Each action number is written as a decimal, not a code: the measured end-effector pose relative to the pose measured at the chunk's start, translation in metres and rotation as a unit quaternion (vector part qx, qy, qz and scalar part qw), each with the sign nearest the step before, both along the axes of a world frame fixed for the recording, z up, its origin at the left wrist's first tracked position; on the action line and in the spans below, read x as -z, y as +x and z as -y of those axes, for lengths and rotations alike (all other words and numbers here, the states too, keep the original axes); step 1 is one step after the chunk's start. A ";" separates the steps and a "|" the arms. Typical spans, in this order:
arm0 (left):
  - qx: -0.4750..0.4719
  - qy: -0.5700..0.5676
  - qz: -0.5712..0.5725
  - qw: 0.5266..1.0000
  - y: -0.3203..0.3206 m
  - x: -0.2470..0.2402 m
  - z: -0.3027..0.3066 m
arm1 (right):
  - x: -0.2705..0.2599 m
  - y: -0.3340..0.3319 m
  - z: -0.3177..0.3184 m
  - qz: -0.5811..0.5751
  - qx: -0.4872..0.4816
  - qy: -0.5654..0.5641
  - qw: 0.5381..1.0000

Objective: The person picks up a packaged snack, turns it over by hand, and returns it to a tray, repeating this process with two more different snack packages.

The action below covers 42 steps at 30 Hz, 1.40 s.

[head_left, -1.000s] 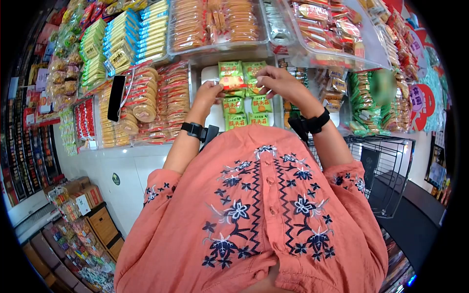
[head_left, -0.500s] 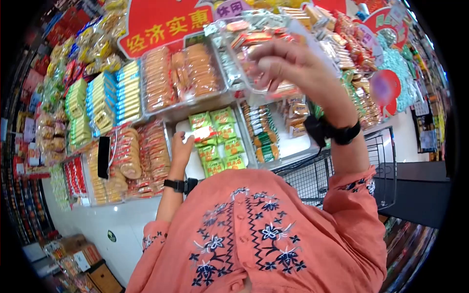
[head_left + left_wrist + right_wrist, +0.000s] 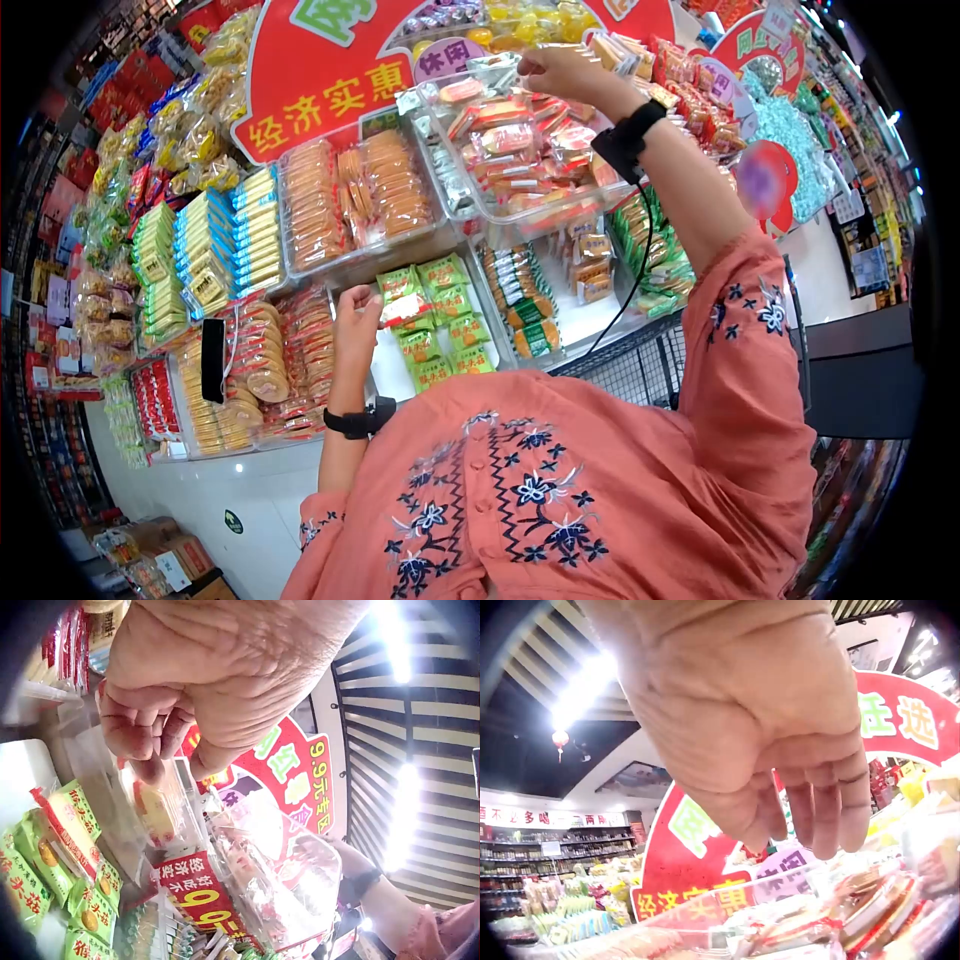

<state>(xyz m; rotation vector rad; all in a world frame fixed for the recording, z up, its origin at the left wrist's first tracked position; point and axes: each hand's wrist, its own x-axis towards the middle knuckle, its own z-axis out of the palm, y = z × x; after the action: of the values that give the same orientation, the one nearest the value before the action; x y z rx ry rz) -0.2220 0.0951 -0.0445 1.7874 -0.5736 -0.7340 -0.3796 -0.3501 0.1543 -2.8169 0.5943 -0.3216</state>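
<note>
Head: right hand (image 3: 560, 72) is hovering, fingers relaxed, over clear bin (image 3: 527, 216) of snacks (image 3: 505, 140). Left hand (image 3: 355, 325) is curling below bin; can't tell its grip.

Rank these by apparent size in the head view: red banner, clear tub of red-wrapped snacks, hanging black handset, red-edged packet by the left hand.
1. red banner
2. clear tub
3-4. black handset and red-edged packet by the left hand: too alike to rank; the handset is longer, the packet wider.
</note>
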 end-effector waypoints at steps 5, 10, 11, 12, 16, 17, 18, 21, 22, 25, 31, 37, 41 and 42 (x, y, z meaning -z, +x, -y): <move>-0.011 0.005 -0.010 1.000 -0.004 -0.008 -0.001 | 0.035 0.004 0.043 -0.068 0.035 -0.053 0.996; -0.003 0.000 -0.035 0.999 -0.001 0.001 -0.004 | 0.045 0.000 0.038 -0.105 0.076 -0.069 0.989; -0.001 0.002 -0.035 0.999 0.000 0.001 -0.004 | 0.047 0.001 0.037 -0.121 0.082 -0.090 0.985; -0.002 0.002 -0.035 0.999 0.000 0.001 -0.004 | 0.047 0.003 0.036 -0.157 0.092 -0.073 0.981; -0.003 0.009 -0.038 0.999 0.000 -0.003 -0.003 | 0.054 0.002 0.042 -0.113 0.079 -0.068 0.988; -0.003 0.013 -0.038 0.999 0.000 -0.003 -0.003 | 0.055 0.001 0.043 -0.085 0.081 -0.072 0.991; -0.001 0.013 -0.038 0.999 0.000 -0.002 -0.003 | 0.051 0.001 0.038 -0.056 0.083 -0.075 0.992; 0.004 0.011 -0.036 0.999 0.002 0.000 -0.002 | 0.034 -0.002 0.028 0.050 0.105 -0.084 0.990; 0.003 0.007 -0.036 0.999 0.002 -0.002 -0.003 | 0.037 0.000 0.043 0.103 0.074 -0.122 0.984; -0.004 -0.003 -0.040 0.999 0.003 -0.008 -0.002 | -0.010 -0.008 0.010 0.152 0.163 0.140 0.965; 0.025 -0.045 -0.054 0.997 -0.002 -0.041 0.011 | -0.046 -0.032 -0.089 0.293 0.004 0.466 0.835; 0.058 -0.156 -0.127 0.978 -0.019 -0.100 0.021 | -0.007 -0.024 -0.181 0.269 -0.025 0.613 0.743; 0.077 -0.219 -0.191 0.954 -0.026 -0.123 0.013 | 0.020 -0.013 -0.225 0.243 -0.038 0.649 0.720; 0.081 -0.213 -0.223 0.948 -0.020 -0.117 0.011 | 0.027 -0.009 -0.235 0.250 -0.047 0.644 0.721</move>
<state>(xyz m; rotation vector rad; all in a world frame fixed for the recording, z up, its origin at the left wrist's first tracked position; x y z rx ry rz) -0.2421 0.0837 0.0729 1.1356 -0.5263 -1.0076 -0.3887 -0.1150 0.1275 -1.3026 0.3089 -0.3998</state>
